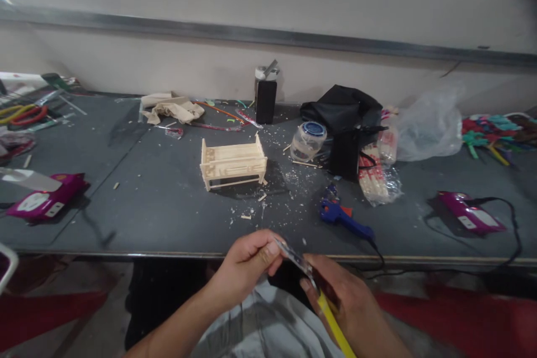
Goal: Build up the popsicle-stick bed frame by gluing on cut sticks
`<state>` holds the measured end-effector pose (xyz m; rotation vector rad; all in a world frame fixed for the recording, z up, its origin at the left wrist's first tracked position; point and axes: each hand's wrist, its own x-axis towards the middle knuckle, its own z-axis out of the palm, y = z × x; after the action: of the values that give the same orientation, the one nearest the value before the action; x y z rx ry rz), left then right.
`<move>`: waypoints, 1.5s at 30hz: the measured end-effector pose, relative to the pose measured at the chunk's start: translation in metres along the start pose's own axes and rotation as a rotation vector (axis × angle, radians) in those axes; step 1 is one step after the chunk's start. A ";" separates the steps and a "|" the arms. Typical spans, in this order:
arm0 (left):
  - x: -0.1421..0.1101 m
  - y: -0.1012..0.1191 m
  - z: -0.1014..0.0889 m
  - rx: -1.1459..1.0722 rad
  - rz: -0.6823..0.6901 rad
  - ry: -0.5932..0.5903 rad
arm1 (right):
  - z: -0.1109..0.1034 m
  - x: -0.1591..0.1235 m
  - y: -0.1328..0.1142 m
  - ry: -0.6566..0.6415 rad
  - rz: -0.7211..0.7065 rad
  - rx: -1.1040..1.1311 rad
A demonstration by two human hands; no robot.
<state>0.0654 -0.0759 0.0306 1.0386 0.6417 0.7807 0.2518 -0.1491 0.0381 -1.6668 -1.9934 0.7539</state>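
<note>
In the head view, the yellow-handled tool [327,313] is held over the lap, just in front of the near edge of the desk [159,207]. The right hand [346,293] has its fingers curled around the handle; the left hand [251,257] pinches thumb and fingers together at the tool's metal tip. Whether a small piece sits between them too is blurred. The tool should feel stiff and fairly light, its metal smooth and perhaps sharp, so the yellow grip looks the safer hold.

Beyond the hands, a small wooden frame [235,163] stands on the desk among pale scraps. It is probably very light, rigid but brittle at its joints, and best lifted by both end panels. A blue glue gun [344,218] lies to its right.
</note>
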 end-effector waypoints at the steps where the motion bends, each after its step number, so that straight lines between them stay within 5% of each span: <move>1: 0.000 -0.001 -0.001 0.012 0.021 -0.004 | 0.001 0.001 -0.001 -0.025 0.006 0.020; 16: 0.001 -0.006 -0.002 0.129 -0.010 0.033 | 0.007 -0.004 0.004 0.060 -0.024 0.025; 23: 0.000 0.005 -0.021 -0.287 -0.144 0.063 | -0.008 0.025 0.025 0.195 0.216 -0.433; 28: -0.006 0.014 -0.040 -0.298 -0.122 0.123 | -0.007 0.050 0.034 0.156 0.075 -0.550; 32: -0.013 0.023 -0.062 -0.150 0.010 0.285 | -0.023 0.052 0.041 0.279 0.020 -0.674; 36: -0.012 0.039 -0.088 0.030 0.148 0.527 | -0.046 0.051 0.076 0.384 0.049 -0.836; 41: 0.006 0.049 -0.096 0.880 0.382 0.745 | -0.042 0.051 0.128 0.327 0.052 -0.635; 45: 0.024 0.038 -0.095 1.233 0.455 0.796 | -0.038 0.054 0.144 0.375 0.082 -0.580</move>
<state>-0.0045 0.0021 0.0278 2.0497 1.7259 1.2399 0.3740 -0.0728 -0.0276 -2.0232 -1.9778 -0.1447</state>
